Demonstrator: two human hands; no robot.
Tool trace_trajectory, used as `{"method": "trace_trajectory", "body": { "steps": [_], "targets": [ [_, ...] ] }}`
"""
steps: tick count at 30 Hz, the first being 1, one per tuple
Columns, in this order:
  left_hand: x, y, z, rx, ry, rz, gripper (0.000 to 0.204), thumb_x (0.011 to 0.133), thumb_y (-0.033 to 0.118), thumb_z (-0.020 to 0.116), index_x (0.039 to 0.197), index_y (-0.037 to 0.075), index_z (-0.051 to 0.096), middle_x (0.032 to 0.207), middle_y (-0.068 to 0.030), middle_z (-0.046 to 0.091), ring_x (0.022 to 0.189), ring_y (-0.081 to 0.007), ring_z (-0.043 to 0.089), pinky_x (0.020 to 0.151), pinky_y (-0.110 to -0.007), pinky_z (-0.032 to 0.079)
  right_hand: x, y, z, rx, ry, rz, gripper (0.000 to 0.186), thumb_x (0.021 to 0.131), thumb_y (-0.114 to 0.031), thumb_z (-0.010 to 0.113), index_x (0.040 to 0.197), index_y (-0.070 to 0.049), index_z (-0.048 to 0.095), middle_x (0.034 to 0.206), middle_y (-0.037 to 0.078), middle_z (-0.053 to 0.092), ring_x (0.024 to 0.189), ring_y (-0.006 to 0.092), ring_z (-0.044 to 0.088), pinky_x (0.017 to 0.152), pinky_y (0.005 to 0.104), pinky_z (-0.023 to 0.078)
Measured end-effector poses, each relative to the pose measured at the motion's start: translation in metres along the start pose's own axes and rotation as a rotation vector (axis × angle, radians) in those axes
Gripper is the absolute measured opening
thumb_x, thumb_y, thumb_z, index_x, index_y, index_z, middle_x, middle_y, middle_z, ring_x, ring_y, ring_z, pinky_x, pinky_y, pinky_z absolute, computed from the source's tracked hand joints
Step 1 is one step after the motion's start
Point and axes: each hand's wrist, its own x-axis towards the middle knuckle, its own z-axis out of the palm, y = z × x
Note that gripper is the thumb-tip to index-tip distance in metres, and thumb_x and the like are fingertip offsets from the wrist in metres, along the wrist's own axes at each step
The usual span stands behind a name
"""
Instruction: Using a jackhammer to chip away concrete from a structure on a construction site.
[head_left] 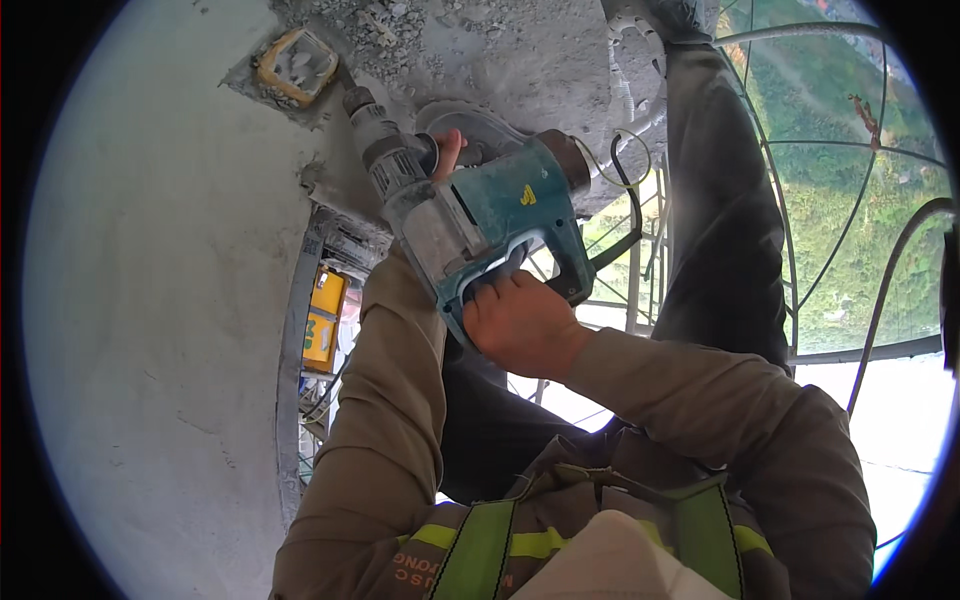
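Pale concrete [170,280] spreads to the left of both hands, and out past the right elbow a green slope [840,240] shows beyond thin bars. Ahead of the left hand, grey rubble [395,45] lies over rough concrete. Between the hands sits the drill [490,215], its long axis slanting from the right hand [525,318] forward and leftward, past the left hand [449,152], to the bit [346,78]. Closed round the rear handle, the right hand has its index finger up by the trigger; whether that finger presses cannot be told. Fingers of the left hand curl at the side grip near the front collar, though the drill's body hides most of that hand, so how tightly it squeezes is unclear. Ahead and to the left of both hands, set in a rough-edged recess, is a box [298,66] with an orange rim and grey inside. Of the two, the left hand is clearly nearer to it. The bit points at the box's near right side, just beside the rim; contact cannot be made out. Behind the drill, a dark cord [637,215] loops to the right of the right hand
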Motion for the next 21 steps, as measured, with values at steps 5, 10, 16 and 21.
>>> {"method": "trace_trajectory", "body": {
  "steps": [5, 10, 16, 21],
  "targets": [
    [-0.01, -0.012, 0.044, 0.245, 0.351, 0.645, 0.075, 0.097, 0.079, 0.042, 0.093, 0.009, 0.07, 0.098, -0.0111, 0.071, 0.088, -0.0273, 0.066, 0.079, -0.039, 0.05, -0.005, -0.001, 0.013, -0.005, -0.043, 0.012, 0.011, 0.077, -0.015, 0.063, 0.078, -0.005, 0.061, 0.076, 0.011, 0.061, 0.068, 0.026, 0.063, 0.064, 0.0385, 0.048],
    [-0.041, 0.011, 0.055, 0.263, 0.455, 0.522, 0.071, 0.098, 0.074, 0.046, 0.095, 0.007, 0.07, 0.097, -0.0115, 0.072, 0.091, -0.0264, 0.065, 0.082, -0.039, 0.049, -0.002, 0.011, 0.003, -0.027, -0.104, -0.024, 0.01, 0.076, -0.015, 0.063, 0.077, -0.005, 0.06, 0.075, 0.01, 0.061, 0.068, 0.0257, 0.063, 0.064, 0.0379, 0.048],
    [-0.03, 0.005, 0.064, -0.165, 0.523, 0.66, 0.059, 0.099, 0.066, 0.056, 0.106, 0.009, 0.068, 0.094, -0.0081, 0.069, 0.091, -0.0197, 0.064, 0.084, -0.036, 0.051, 0.002, 0.009, 0.006, -0.093, -0.131, -0.044, 0.008, 0.078, -0.015, 0.063, 0.079, -0.006, 0.064, 0.075, 0.01, 0.063, 0.071, 0.0252, 0.065, 0.065, 0.0368, 0.048],
    [0.001, 0.009, 0.076, -0.212, 0.453, 0.714, 0.058, 0.099, 0.065, 0.057, 0.11, 0.009, 0.068, 0.096, -0.0071, 0.069, 0.091, -0.0188, 0.064, 0.085, -0.036, 0.051, -0.002, 0.019, 0.018, -0.105, -0.125, -0.018, 0.008, 0.077, -0.014, 0.063, 0.077, -0.006, 0.061, 0.075, 0.009, 0.062, 0.069, 0.0243, 0.063, 0.065, 0.0362, 0.048]
  ]
}}
